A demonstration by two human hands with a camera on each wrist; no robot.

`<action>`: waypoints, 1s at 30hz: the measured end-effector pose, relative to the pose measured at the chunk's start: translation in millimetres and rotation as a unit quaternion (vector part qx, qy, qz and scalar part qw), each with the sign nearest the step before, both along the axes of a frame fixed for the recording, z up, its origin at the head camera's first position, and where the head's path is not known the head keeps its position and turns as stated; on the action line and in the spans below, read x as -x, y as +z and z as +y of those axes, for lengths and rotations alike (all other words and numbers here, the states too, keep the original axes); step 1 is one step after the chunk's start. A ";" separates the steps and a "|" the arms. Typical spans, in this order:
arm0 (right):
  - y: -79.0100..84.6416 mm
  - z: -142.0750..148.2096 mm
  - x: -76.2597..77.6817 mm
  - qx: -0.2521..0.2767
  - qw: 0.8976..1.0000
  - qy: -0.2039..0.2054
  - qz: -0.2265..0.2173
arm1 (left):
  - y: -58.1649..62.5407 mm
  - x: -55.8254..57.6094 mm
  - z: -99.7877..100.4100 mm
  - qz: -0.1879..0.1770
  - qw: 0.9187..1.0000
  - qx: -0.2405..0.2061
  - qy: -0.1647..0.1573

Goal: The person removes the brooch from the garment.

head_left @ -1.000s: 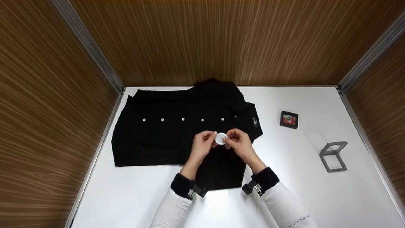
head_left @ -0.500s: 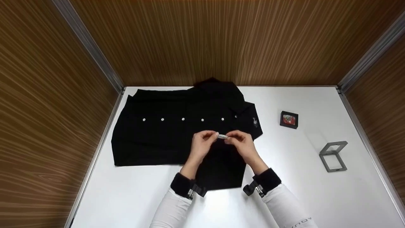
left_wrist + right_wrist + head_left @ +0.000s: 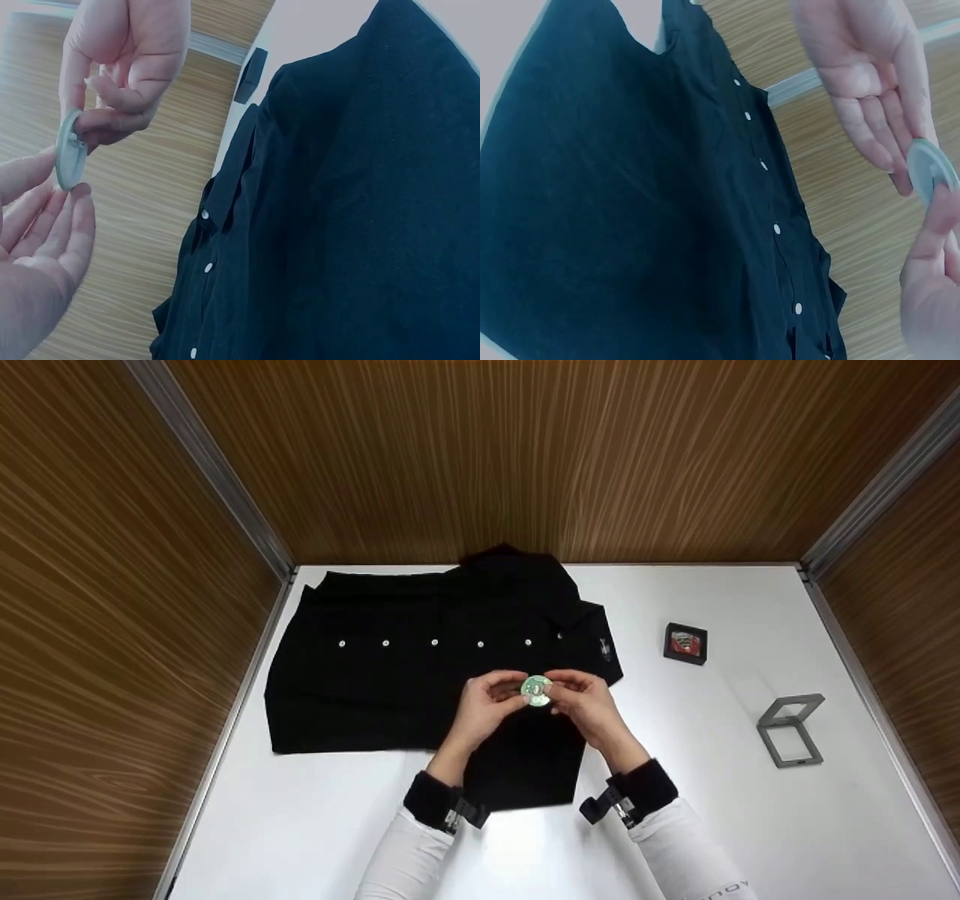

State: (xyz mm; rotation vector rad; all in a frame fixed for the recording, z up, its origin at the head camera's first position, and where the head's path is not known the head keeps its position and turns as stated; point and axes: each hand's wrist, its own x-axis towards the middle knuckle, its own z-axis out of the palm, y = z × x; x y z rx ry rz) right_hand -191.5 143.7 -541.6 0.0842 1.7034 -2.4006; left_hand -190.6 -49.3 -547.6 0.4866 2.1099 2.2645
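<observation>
Both hands hold a small round badge [image 3: 535, 691] above a black short-sleeved shirt [image 3: 360, 697]. Its shiny green, patterned face is turned up to the head camera; in the left wrist view the badge [image 3: 70, 151] is nearly edge-on, its pale back showing a small fitting. My left hand [image 3: 480, 709] pinches its left edge between thumb and fingertips. On the other side my right hand [image 3: 590, 706] grips it, with the thumb over the rim. White buttons run along the shirt's front, and a small light emblem [image 3: 604, 649] marks the sleeve.
Right of the shirt lies a small black box [image 3: 686, 643] with a red, patterned item in it. Farther right a grey hinged frame [image 3: 791, 763] stands open on the white table [image 3: 697, 810]. Wood-grain walls [image 3: 510, 465] enclose the table at the back and sides.
The badge has turned over, from its white back through edge-on to its green face, and has shifted slightly right. Both hands have moved a little right with it. The shirt has stayed put.
</observation>
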 end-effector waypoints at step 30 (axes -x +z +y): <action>6.0 120.3 -8.3 -0.086 0.985 -0.147 -0.011 | -21.8 -11.3 -53.9 0.048 0.827 0.557 0.062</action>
